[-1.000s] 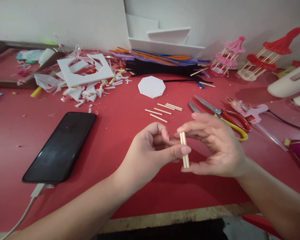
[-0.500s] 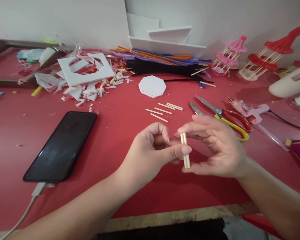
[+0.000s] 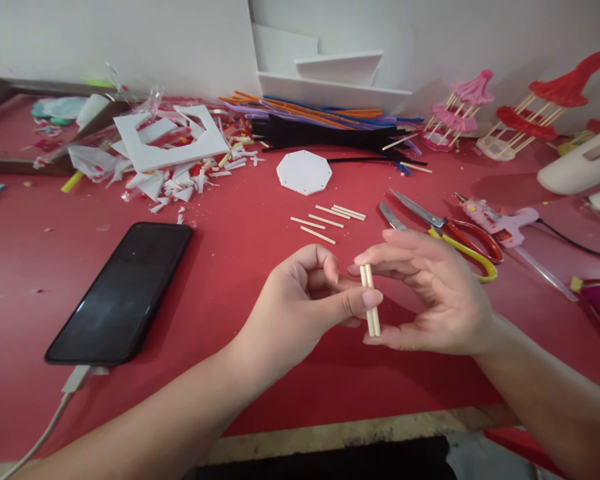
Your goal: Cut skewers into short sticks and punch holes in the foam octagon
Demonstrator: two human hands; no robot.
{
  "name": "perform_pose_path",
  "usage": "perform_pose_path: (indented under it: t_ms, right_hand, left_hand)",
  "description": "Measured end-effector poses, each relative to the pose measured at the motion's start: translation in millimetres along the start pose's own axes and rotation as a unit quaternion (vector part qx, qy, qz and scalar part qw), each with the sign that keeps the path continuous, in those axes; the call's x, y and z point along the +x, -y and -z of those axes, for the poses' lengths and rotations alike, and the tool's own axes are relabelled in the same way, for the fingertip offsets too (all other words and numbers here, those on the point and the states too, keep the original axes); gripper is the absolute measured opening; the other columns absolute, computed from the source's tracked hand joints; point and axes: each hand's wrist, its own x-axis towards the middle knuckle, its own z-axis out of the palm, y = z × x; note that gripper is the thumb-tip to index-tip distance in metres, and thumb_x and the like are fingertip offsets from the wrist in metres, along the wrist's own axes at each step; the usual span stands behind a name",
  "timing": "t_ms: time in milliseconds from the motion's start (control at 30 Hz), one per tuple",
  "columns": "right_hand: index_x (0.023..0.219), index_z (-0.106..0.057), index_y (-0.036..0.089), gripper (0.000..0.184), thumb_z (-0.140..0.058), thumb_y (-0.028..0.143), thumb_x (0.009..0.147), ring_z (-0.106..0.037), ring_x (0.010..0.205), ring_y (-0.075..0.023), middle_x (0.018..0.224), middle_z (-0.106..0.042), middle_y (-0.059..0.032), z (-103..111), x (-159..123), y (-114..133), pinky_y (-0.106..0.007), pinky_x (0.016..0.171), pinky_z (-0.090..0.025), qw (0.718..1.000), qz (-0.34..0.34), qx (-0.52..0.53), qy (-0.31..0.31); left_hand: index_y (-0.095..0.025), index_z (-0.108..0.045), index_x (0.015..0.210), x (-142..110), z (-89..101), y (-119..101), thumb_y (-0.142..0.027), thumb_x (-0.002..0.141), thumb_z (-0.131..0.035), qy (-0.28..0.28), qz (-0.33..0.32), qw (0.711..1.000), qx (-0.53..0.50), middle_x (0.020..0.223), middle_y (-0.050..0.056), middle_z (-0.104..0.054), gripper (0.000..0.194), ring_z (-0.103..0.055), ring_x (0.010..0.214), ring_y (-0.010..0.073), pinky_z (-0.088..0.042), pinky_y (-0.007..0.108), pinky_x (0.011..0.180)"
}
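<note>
Two short wooden sticks [image 3: 373,321] stand upright side by side between my hands, above the red table. My left hand [image 3: 305,300] pinches them across the middle, its thumb lying over their near side. With its fingers at the top ends and its thumb under the bottom ends, my right hand [image 3: 430,293] grips the same pair lengthwise. Beyond my hands, several more short wooden sticks [image 3: 326,221] lie loose on the table. Behind those is a white octagonal foam board [image 3: 304,173] with small holes near its corners.
A black phone [image 3: 123,293] on a cable lies at left. Scissors [image 3: 445,223] and a pink glue gun [image 3: 503,220] are at right. Foam scraps [image 3: 173,183], pipe cleaners [image 3: 325,117] and pink [image 3: 455,110] and red [image 3: 540,107] stick models line the back of the table [image 3: 240,227].
</note>
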Motion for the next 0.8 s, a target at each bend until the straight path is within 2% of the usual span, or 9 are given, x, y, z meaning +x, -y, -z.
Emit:
perform_pose_path:
  t_ms: [267, 633, 800]
  right_hand:
    - [0.141, -0.036, 0.036, 0.097, -0.084, 0.014, 0.06, -0.059, 0.114, -0.0195, 0.125, -0.059, -0.0012, 0.6, -0.1, 0.5, -0.036, 0.101, -0.051, 1.0, -0.002, -0.011, 0.001]
    - [0.141, -0.035, 0.039, 0.094, -0.083, 0.018, 0.063, -0.06, 0.115, -0.0231, 0.127, -0.059, -0.0025, 1.3, -0.7, 0.5, -0.042, 0.1, -0.052, 1.0, -0.016, -0.014, 0.008]
    - [0.142, -0.035, 0.038, 0.095, -0.084, 0.017, 0.063, -0.06, 0.114, -0.0212, 0.126, -0.059, -0.0021, 2.2, -0.7, 0.5, -0.039, 0.1, -0.052, 1.0, -0.012, -0.015, 0.01]
  left_hand:
    - [-0.017, -0.039, 0.071, 0.3, -0.3, 0.2, -0.011, 0.071, -0.077, 0.005, 0.0, 1.0, 0.005, 0.064, -0.006, -0.064, 0.039, -0.063, 0.058, 0.0062, -0.056, 0.018, 0.059]
    - [-0.018, -0.04, 0.071, 0.7, 0.5, 0.4, -0.012, 0.069, -0.079, -0.006, 0.004, 1.0, 0.007, 0.064, -0.005, -0.064, 0.039, -0.065, 0.059, 0.0085, -0.057, 0.019, 0.058]
    - [-0.018, -0.04, 0.071, 0.8, -0.1, -0.1, -0.011, 0.069, -0.079, -0.004, 0.005, 1.0, 0.004, 0.065, -0.004, -0.065, 0.039, -0.065, 0.058, 0.0084, -0.057, 0.019, 0.058]
